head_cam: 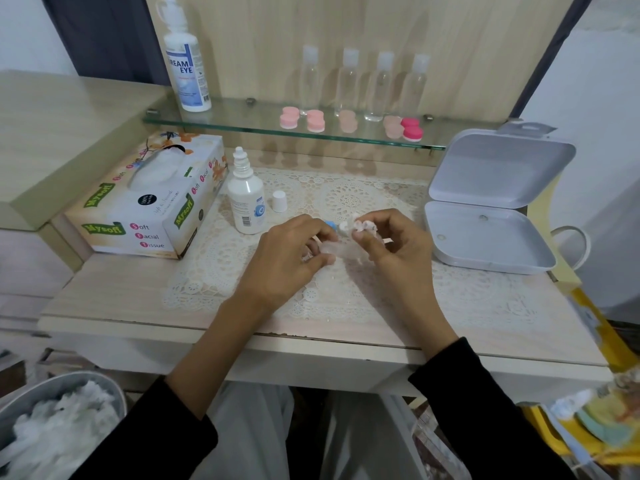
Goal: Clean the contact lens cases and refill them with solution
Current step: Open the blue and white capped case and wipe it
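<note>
The pale wood desk (104, 292) spans the view, its front edge running just under the wrists, with bare board open to the left front and right front of the hands. A lace mat (346, 199) covers its middle. At the left rear stands a tissue box (149, 202), angled across the corner; at the right rear a grey hinged box (485, 237) lies open, lid tilted up, close beside the right hand. Above the mat a glass shelf (242, 119) carries a large solution bottle (187, 74) at its left end, four clear bottles (346, 84) in a row, and pink lens cases (315, 120) in front of them. A small solution bottle (246, 199) stands upright and uncapped on the mat, just left of the hands, its white cap (279, 200) beside it. The left hand (291, 254) and right hand (394, 244) meet over the mat's centre. The left hand's curled fingers and thumb grip the contact lens case (332, 245), which is held between the two hands just above the mat; its long axis seems to run left to right, though the clear body is blurred. A blue lid (329, 224) shows at its upper left. The right hand pinches a white wad (363, 226), likely tissue, against the case's right end.
</note>
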Available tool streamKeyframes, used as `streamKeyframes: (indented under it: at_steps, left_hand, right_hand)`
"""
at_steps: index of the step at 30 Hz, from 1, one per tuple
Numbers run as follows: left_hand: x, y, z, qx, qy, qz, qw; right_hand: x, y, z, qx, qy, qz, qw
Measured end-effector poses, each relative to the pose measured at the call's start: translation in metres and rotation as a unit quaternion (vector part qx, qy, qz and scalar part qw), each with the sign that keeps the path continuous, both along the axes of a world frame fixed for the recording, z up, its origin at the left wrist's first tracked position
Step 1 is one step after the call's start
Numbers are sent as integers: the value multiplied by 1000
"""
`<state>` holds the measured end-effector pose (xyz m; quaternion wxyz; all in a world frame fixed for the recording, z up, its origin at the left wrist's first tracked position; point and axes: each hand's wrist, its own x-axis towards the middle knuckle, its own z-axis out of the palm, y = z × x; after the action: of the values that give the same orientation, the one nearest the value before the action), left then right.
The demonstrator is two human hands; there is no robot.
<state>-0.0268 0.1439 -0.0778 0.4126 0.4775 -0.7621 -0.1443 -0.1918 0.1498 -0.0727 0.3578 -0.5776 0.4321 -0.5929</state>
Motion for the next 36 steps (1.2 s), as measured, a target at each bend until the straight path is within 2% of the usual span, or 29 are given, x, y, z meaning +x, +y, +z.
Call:
streamKeyframes:
  at_steps: [6, 12, 16, 24, 30, 32, 36]
  left_hand:
    - [2, 1, -1, -48, -24, -2, 999]
    - [2, -1, -2, -66, 7, -2, 998]
    - [2, -2, -3, -24, 20, 8, 999]
    - [5, -3, -5, 65, 52, -8, 997]
    - [4, -3, -5, 79, 86, 0, 993]
    - [4, -3, -5, 83, 88, -3, 993]
    - [4, -2, 0, 89, 94, -9, 991]
  right_hand:
    - [2, 0, -3, 32, 26, 37, 998]
    - [3, 1, -3, 55, 4, 100, 994]
    - [3, 3, -3, 56, -11, 108, 992]
    - [1, 0, -5, 45, 29, 68, 996]
    - [2, 3, 0, -11, 58, -4, 998]
    - [3, 3, -1, -30, 72, 3, 997]
    - [5, 0, -7, -90, 164, 27, 982]
